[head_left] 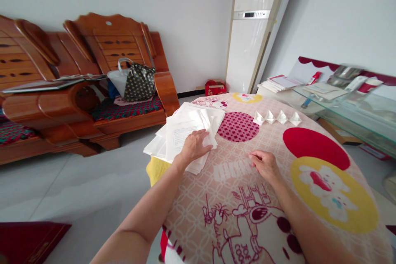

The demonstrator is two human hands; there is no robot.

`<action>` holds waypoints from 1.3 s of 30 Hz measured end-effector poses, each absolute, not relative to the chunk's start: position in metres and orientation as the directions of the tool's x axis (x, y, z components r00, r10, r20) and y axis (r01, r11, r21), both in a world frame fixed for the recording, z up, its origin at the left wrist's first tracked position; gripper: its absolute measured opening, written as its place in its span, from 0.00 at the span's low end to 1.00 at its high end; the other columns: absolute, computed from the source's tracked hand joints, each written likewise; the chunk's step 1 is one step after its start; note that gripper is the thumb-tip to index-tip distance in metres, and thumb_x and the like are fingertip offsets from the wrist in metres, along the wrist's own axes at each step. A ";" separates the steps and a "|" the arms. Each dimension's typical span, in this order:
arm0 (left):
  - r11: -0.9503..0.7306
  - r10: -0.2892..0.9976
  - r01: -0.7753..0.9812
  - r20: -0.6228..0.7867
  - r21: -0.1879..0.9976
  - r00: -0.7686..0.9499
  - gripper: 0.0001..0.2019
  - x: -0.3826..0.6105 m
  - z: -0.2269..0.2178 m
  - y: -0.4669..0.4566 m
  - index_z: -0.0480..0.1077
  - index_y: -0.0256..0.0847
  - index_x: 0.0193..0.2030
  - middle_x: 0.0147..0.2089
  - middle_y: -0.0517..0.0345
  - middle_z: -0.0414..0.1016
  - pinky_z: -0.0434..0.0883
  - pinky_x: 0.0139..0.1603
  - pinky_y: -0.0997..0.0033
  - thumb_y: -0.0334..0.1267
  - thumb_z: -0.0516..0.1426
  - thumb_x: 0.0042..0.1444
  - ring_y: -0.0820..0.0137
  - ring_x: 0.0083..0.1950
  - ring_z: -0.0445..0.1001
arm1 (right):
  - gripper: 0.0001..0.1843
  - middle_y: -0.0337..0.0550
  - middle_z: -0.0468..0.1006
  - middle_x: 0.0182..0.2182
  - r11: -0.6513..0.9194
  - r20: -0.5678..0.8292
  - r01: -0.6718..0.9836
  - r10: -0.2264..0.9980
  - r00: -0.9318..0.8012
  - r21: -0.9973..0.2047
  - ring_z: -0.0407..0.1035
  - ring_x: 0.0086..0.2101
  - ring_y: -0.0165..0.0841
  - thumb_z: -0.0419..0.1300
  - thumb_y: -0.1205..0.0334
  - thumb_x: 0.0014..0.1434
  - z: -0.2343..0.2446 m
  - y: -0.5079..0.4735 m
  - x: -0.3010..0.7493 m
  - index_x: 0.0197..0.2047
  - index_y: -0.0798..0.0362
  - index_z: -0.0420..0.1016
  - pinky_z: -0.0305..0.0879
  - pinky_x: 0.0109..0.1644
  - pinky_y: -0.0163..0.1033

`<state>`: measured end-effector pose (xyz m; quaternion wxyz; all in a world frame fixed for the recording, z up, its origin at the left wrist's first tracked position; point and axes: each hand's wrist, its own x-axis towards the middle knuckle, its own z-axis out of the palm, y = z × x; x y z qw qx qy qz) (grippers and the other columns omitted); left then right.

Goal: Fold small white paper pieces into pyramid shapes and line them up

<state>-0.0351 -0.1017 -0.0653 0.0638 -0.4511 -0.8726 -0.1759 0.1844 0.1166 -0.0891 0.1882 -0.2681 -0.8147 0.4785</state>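
My left hand point(194, 146) rests on a loose stack of white paper sheets point(177, 134) at the left of the round table, its fingers spread over the top sheets. Some printed lines show on one sheet. A crumpled or folded piece of white paper point(202, 118) lies just beyond my fingertips. Over the middle of the tablecloth, my right hand point(264, 163) is apart from the stack, fingers curled in with thumb and forefinger together. Nothing shows between them. Farther back stand several small folded white paper shapes point(270, 117) in a row.
A patterned tablecloth point(324, 123) covers the table. To the right, a glass-topped stand point(337, 99) holds papers, a red-and-white cup point(368, 86) and metal containers. A wooden sofa point(133, 115) with bags stands at the left. A red box point(215, 88) is on the floor behind the table.
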 end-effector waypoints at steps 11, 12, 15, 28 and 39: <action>0.653 0.717 0.746 0.211 0.133 -0.665 0.19 -0.007 -0.057 -0.095 0.74 0.39 0.58 0.56 0.45 0.81 0.76 0.53 0.58 0.41 0.60 0.62 0.55 0.54 0.79 | 0.18 0.40 0.73 0.17 0.394 0.050 0.245 0.606 -0.794 -0.886 0.62 0.15 0.30 0.58 0.47 0.54 -0.087 0.117 0.184 0.27 0.53 0.78 0.58 0.21 0.35; 0.652 0.714 0.745 0.216 0.143 -0.666 0.19 -0.007 -0.057 -0.095 0.74 0.39 0.57 0.56 0.45 0.81 0.76 0.53 0.58 0.40 0.61 0.61 0.54 0.54 0.79 | 0.18 0.40 0.73 0.16 0.398 0.056 0.239 0.603 -0.796 -0.885 0.62 0.15 0.30 0.58 0.47 0.53 -0.088 0.117 0.184 0.26 0.53 0.77 0.58 0.21 0.35; 0.621 0.728 0.765 0.239 0.167 -0.643 0.20 -0.007 -0.059 -0.096 0.74 0.38 0.57 0.57 0.44 0.80 0.75 0.56 0.57 0.39 0.64 0.57 0.53 0.57 0.78 | 0.18 0.39 0.73 0.16 0.405 0.067 0.227 0.595 -0.801 -0.885 0.62 0.15 0.30 0.58 0.47 0.54 -0.088 0.117 0.184 0.26 0.53 0.77 0.57 0.21 0.35; 0.549 0.701 0.762 0.307 0.345 -0.644 0.23 -0.026 -0.075 -0.103 0.76 0.41 0.57 0.57 0.48 0.81 0.74 0.64 0.56 0.37 0.67 0.53 0.55 0.59 0.77 | 0.18 0.39 0.73 0.17 0.375 0.029 0.260 0.615 -0.788 -0.890 0.63 0.15 0.30 0.59 0.47 0.53 -0.085 0.115 0.185 0.27 0.53 0.78 0.58 0.20 0.35; 0.541 0.643 0.707 0.318 0.456 -0.697 0.28 -0.028 -0.085 -0.098 0.71 0.41 0.64 0.68 0.47 0.73 0.66 0.71 0.53 0.34 0.60 0.54 0.57 0.68 0.72 | 0.18 0.39 0.73 0.17 0.375 0.037 0.249 0.613 -0.789 -0.893 0.63 0.15 0.30 0.59 0.47 0.54 -0.086 0.115 0.185 0.27 0.53 0.79 0.58 0.20 0.35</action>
